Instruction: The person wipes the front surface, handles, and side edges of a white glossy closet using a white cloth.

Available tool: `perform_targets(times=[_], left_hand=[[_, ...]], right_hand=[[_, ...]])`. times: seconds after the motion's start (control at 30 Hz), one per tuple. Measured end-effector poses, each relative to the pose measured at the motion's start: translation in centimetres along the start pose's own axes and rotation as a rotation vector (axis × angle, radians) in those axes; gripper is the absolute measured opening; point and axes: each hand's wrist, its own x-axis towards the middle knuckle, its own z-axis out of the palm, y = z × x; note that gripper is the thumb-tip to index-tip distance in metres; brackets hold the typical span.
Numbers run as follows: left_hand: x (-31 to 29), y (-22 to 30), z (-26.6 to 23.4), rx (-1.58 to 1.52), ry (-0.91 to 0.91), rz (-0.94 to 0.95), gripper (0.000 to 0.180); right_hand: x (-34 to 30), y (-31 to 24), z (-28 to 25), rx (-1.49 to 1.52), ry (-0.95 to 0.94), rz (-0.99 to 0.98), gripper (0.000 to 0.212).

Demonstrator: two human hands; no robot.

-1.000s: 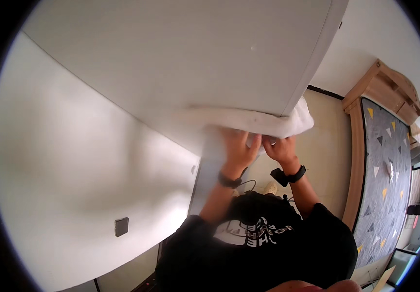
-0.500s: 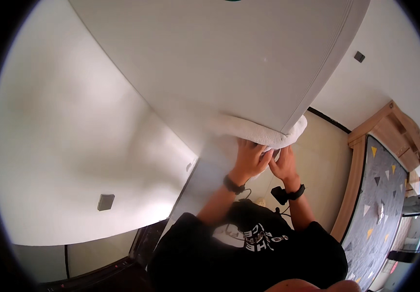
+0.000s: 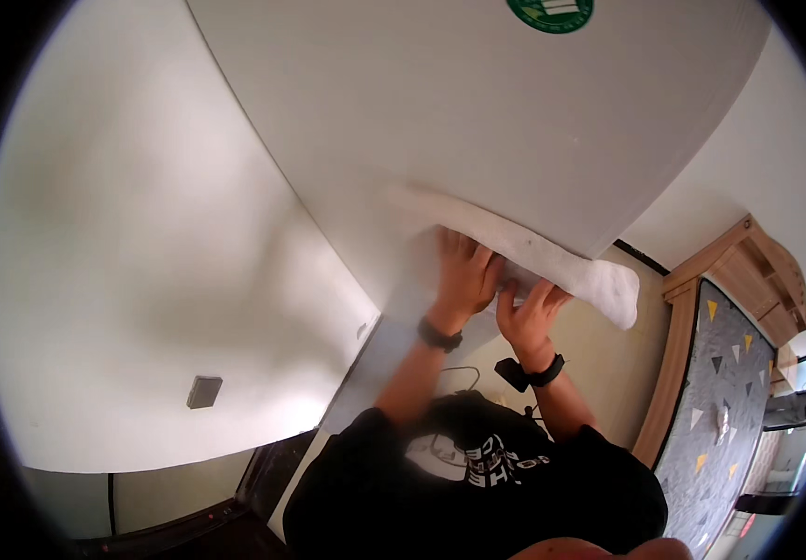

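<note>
A long white towel (image 3: 545, 255) lies along the lower edge of a large pale, smooth panel (image 3: 459, 121). Its right end sticks out past the panel's corner, while its left end is blurred. My left hand (image 3: 465, 283) grips the towel's near edge, fingertips partly tucked behind the cloth. Close beside it on the right, my right hand (image 3: 528, 319) holds the same edge, its fingers bent against the fabric. A greyish part shows between the two hands, too little of it to name. Both wrists wear dark bands.
A round green sticker (image 3: 552, 13) is on the panel. To the left, a white surface (image 3: 132, 215) carries a grey square switch or socket (image 3: 204, 392). A bed with a grey patterned mattress (image 3: 713, 401) and wooden headboard (image 3: 765, 271) stands at the right. Another person (image 3: 804, 403) appears at the far right.
The towel's right end, earlier bent up round the panel's corner, now hangs out past it. Both hands have shifted slightly left. More of the green sticker shows at the top.
</note>
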Motion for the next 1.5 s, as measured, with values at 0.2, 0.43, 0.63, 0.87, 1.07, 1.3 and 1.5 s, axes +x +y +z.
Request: perform_targets(times=[0.2, 0.43, 0.63, 0.87, 1.07, 1.3, 1.5], left_hand=[[0.7, -1.5, 1.2, 0.161, 0.136, -0.033, 0.049], [0.6, -10.1, 0.7, -0.339, 0.403, -0.381, 0.047], [0.9, -8.6, -0.1, -0.195, 0.298, -0.22, 0.044], [2.3, -1.1, 0.6, -0.097, 0.154, 0.133, 0.054], [-0.8, 1.8, 3.4, -0.094, 0.107, 0.104, 0.053], [-4.9, 2.0, 5.0, -0.239, -0.216, 0.039, 0.036], [-2.3, 1.9, 2.4, -0.268, -0.15, 0.105, 0.023]], right_hand=[[1.6, -0.5, 0.1, 0.064, -0.215, 0.005, 0.044], [4.4, -3.2, 5.3, 0.39, -0.718, 0.107, 0.05], [4.2, -3.0, 5.7, 0.48, -0.33, 0.165, 0.041], [3.2, 1.2, -0.7, -0.126, 0.108, -0.027, 0.03], [-1.3, 4.8, -1.1, -0.082, 0.155, -0.07, 0.044], [-5.9, 6.2, -1.6, 0.494, -0.19, 0.409, 0.053], [-3.6, 6.2, -2.6, 0.537, -0.355, 0.314, 0.051]])
